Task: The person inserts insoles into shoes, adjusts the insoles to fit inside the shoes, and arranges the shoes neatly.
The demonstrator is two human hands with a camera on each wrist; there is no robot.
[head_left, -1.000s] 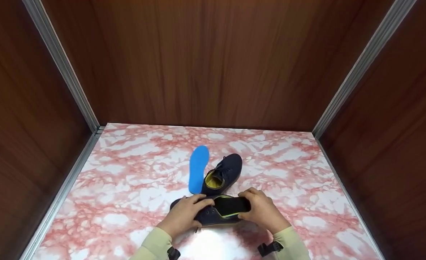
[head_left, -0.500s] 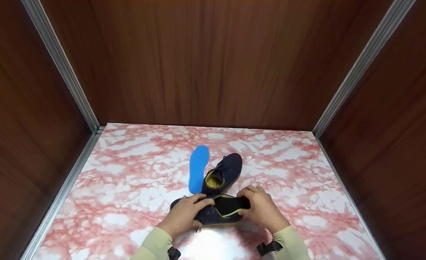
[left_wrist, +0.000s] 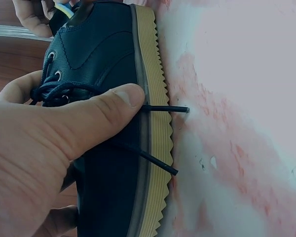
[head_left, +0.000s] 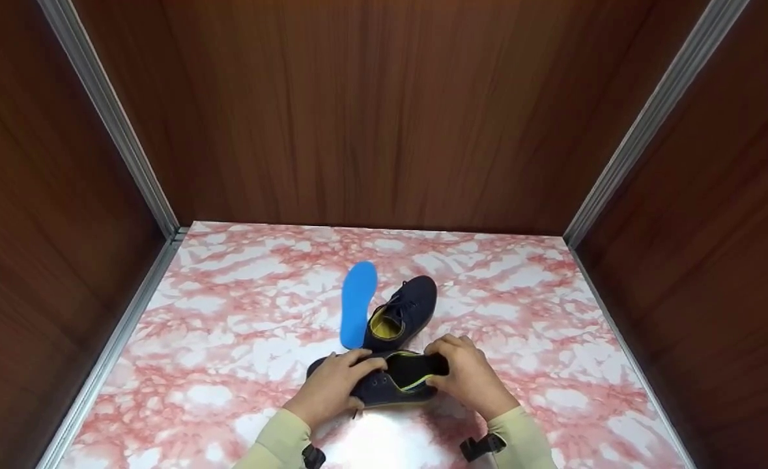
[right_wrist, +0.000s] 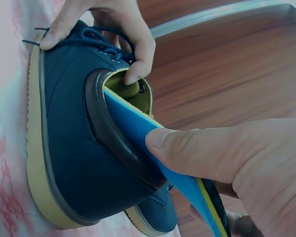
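A dark navy lace-up shoe [head_left: 384, 392] lies sideways on the tabletop, its toe to the left. My left hand [head_left: 337, 384] grips it across the laces, thumb on the near side, as the left wrist view shows. At the heel opening my right hand [head_left: 469, 379] pinches an insole [right_wrist: 130, 121], blue underneath with a yellow edge and a dark top. The insole tilts into the shoe, its front part hidden inside and its rear end sticking out over the heel collar. Behind stands the other navy shoe [head_left: 416, 307], with a yellow lining.
A loose blue insole [head_left: 359, 303] lies flat left of the far shoe. The tabletop [head_left: 227, 339] has a red and white marbled pattern. Brown wood-grain panels [head_left: 370, 117] with metal corner rails [head_left: 116, 117] enclose it at the back and both sides.
My right hand has shifted slightly left, and the insole has slid a little further into the near shoe. My left hand keeps its grip in the same place.
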